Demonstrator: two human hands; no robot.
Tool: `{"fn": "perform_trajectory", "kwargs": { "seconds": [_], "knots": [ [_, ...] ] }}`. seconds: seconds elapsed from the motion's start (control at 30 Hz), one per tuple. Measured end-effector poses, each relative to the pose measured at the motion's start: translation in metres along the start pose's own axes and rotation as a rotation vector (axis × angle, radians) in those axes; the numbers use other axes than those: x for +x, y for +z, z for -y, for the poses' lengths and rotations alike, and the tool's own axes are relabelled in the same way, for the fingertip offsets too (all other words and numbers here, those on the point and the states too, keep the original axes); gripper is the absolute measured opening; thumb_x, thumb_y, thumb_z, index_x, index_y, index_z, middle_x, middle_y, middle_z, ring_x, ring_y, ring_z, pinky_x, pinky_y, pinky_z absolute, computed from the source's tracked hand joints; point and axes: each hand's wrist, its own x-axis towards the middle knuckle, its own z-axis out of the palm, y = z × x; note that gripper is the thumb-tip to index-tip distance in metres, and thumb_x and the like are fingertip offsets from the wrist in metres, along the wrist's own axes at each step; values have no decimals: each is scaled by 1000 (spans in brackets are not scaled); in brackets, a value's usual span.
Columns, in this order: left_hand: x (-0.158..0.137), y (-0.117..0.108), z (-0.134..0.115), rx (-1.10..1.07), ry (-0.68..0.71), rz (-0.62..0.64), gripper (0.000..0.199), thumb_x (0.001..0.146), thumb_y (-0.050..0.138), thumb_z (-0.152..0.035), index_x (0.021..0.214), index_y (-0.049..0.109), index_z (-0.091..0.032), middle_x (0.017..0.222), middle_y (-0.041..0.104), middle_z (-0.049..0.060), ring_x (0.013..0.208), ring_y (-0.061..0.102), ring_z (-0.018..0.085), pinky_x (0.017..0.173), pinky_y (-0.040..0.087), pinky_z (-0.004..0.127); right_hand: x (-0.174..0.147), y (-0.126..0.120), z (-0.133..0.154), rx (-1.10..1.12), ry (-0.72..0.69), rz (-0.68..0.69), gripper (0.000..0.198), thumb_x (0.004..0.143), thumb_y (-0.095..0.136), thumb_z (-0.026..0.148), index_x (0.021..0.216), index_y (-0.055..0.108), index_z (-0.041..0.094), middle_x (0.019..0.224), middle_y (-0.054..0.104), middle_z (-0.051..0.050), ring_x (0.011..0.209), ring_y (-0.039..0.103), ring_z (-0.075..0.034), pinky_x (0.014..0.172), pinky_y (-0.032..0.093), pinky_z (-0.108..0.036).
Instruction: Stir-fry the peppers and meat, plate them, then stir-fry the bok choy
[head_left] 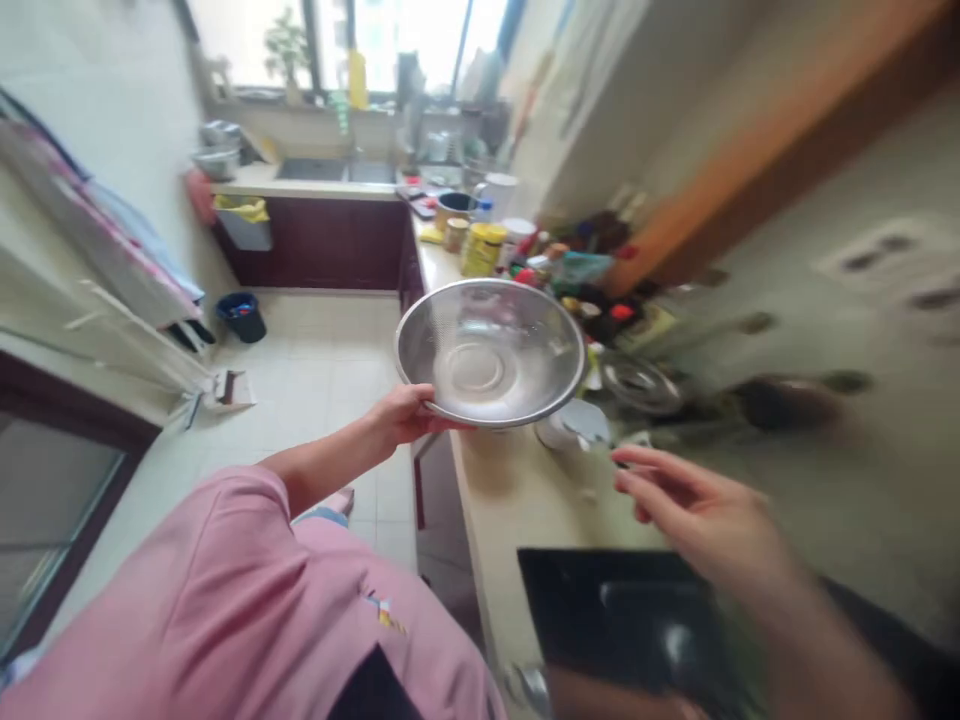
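My left hand grips the near left rim of a wide stainless steel colander, its thumb over the edge and its fingers beneath. The colander is held up over the counter's edge, tilted toward me, with fine holes on its left wall and nothing inside. To the right, my right hand hovers above the counter, thumb and forefinger brought close together. A small greyish shape shows by its fingertips, too blurred to name. Just beyond them stands a small white container, partly behind the colander.
A black cooktop lies below my right hand. Along the wall are a pot lid, several bottles and a yellow can. The sink is under the window. A bin stands on the floor at left.
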Motion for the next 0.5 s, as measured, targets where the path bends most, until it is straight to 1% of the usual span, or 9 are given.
{"fn": "perform_trajectory", "kwargs": {
  "seconds": [0.07,0.13,0.2,0.3,0.4,0.47,0.5],
  "knots": [
    [-2,-42,-36,-92,76,-102,42,66,40,8,104,58,4,70,71,16,73,73,29,78,60,47,39,41,42,82,-59,172,38,73,58,56,94,71,27,66,65,-6,49,57,-19,48,49,-34],
    [-3,-88,-71,-197,171,-190,45,64,38,9,105,58,4,71,71,16,76,73,29,78,60,47,76,88,86,162,-118,327,40,73,59,54,94,71,23,67,65,-6,49,55,-16,48,47,-30],
    [-4,-139,-106,-287,269,-269,48,62,37,9,105,57,2,75,72,16,79,73,30,78,60,49,112,140,128,233,-176,455,40,73,59,51,95,71,19,68,65,-6,50,54,-14,49,46,-27],
    [-8,-214,-160,-364,403,-372,49,61,37,9,104,58,-3,83,73,16,83,73,30,77,60,49,164,225,183,335,-213,605,39,73,61,48,94,70,17,67,64,-4,51,53,-12,49,44,-24],
    [-23,-277,-213,-418,553,-489,45,62,38,9,100,59,-6,85,73,14,84,73,29,77,61,47,211,305,221,442,-216,699,38,71,63,45,93,69,15,66,62,-3,52,53,-10,51,44,-23],
    [-36,-309,-244,-458,637,-590,41,65,39,7,96,60,-7,82,73,12,82,73,28,76,62,43,236,349,234,489,-184,745,39,70,63,44,93,68,13,66,61,-2,52,52,-9,50,42,-22],
    [-43,-322,-258,-480,668,-640,39,66,39,7,95,60,-7,82,73,11,81,73,26,76,62,41,247,368,237,500,-154,766,40,69,63,44,94,67,13,66,60,-2,52,52,-9,49,41,-22]
  ]
}}
